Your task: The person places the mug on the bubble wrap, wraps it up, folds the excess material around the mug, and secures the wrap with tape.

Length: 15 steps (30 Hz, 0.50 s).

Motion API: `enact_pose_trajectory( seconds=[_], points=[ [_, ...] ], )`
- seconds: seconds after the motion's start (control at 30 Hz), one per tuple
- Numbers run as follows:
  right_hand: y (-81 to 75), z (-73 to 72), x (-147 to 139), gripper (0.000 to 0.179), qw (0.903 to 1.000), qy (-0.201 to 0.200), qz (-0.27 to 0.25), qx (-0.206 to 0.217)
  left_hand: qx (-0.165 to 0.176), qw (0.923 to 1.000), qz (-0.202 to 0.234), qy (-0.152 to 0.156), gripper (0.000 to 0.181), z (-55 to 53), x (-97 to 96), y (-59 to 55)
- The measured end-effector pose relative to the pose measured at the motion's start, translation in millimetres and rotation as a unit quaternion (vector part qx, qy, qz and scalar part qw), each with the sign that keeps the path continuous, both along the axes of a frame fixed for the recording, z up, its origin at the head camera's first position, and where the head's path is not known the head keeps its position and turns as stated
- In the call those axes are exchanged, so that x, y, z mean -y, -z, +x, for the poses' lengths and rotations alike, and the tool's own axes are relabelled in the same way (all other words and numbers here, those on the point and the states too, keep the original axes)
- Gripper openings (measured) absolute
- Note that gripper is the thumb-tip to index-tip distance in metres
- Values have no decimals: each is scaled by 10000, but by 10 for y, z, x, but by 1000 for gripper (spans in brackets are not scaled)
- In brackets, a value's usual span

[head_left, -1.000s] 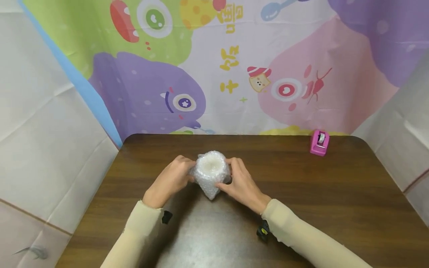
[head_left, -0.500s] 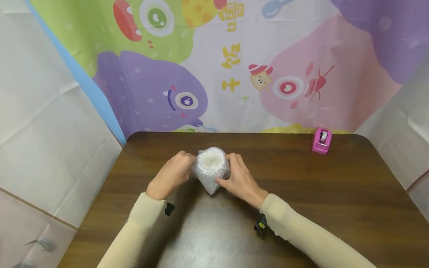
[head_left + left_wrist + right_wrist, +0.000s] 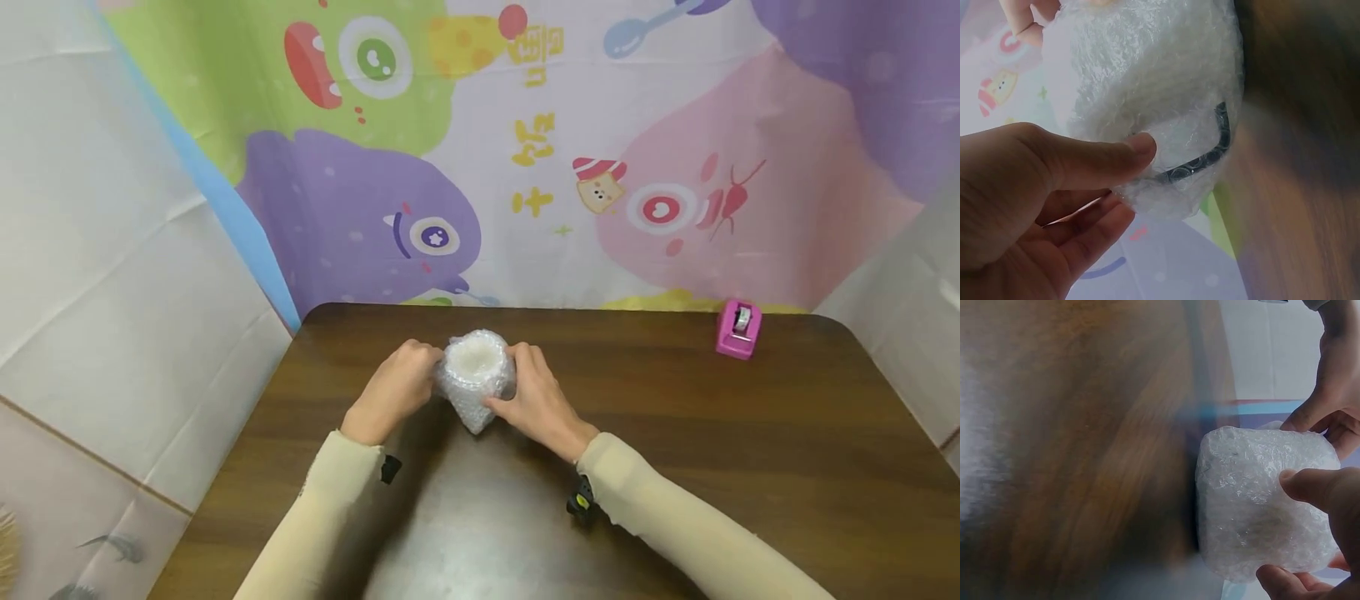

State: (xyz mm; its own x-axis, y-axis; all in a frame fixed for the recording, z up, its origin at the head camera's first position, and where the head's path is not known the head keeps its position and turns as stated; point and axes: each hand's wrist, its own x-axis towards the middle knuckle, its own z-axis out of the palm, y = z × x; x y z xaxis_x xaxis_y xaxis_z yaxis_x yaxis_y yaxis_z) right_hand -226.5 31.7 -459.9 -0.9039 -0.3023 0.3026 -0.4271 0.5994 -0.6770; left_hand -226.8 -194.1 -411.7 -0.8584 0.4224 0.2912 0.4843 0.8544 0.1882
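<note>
A white mug wrapped in bubble wrap (image 3: 476, 379) stands on the table, its round top facing up and a corner of wrap pointing toward me. Through the wrap in the left wrist view, a dark curved strip (image 3: 1194, 165) shows along what looks like the mug's handle. My left hand (image 3: 396, 392) pinches the wrapped handle side between thumb and fingers. On the opposite side, my right hand (image 3: 542, 404) grips the wrapped body, thumb on the near face and fingers round the far side. The wrap hides most of the mug's surface.
A pink tape dispenser (image 3: 738, 330) with a roll in it stands at the back right of the brown wooden table (image 3: 675, 467). Behind the table's far edge hangs a cartoon-printed cloth (image 3: 480, 125). Pale sheets (image 3: 135, 250) hang at both sides.
Both hands keep hold of the wrapped mug, which stays nearly in place. The left hand's fingers have closed in slightly against the wrap. The head view has shifted a little.
</note>
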Motion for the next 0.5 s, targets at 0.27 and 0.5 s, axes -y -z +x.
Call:
enact_pose_trajectory(
  seconds=[0.27, 0.5],
  points=[
    [13, -93, 61, 71, 9999, -33, -15, 159, 80, 9994, -39, -325, 26, -57, 15, -4],
    [29, -162, 111, 71, 9999, 63, -73, 71, 217, 9990, -36, -379, 27, -160, 36, -22]
  ],
)
